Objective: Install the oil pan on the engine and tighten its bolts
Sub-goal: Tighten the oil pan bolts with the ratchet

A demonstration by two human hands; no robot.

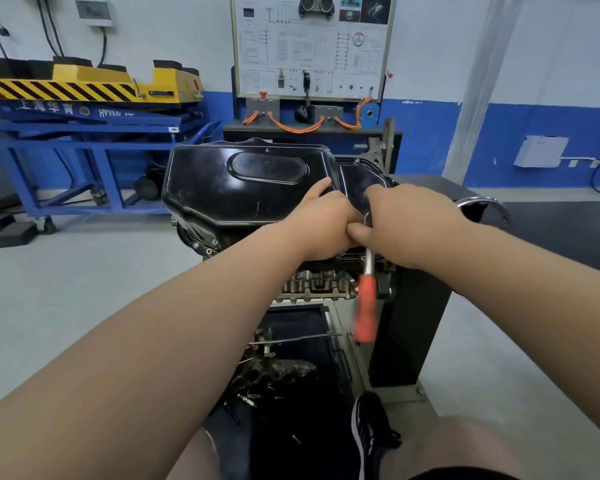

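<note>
- on top of the upturned engine (312, 285), which is carried on a black stand (409, 323), the oil pan (243, 188) is seated, with its deep sump to the left and its shallow step to the right.
- the pan is judged to be stiff pressed steel and moderately heavy, with a glossy skin that is probably oily and slippery. it is best taken by the flange rim or the corners, not by the smooth crown.
- the left hand (321, 223) is laid on the pan where the deep part meets the shallow part, with one finger stretched flat on the black surface. whether the other fingers are curled round anything cannot be told.
- the right hand (406, 223) is closed over the head of a ratchet wrench (365, 306). the steel shank and orange handle hang blurred below the palm, and the thumb is pressed against the left hand.
- the pan lies under and ahead of both hands, its near flange just beneath the grip. the bolt at the wrench head is hidden.
- with the tool held at its head, little leverage is judged to be available.
</note>
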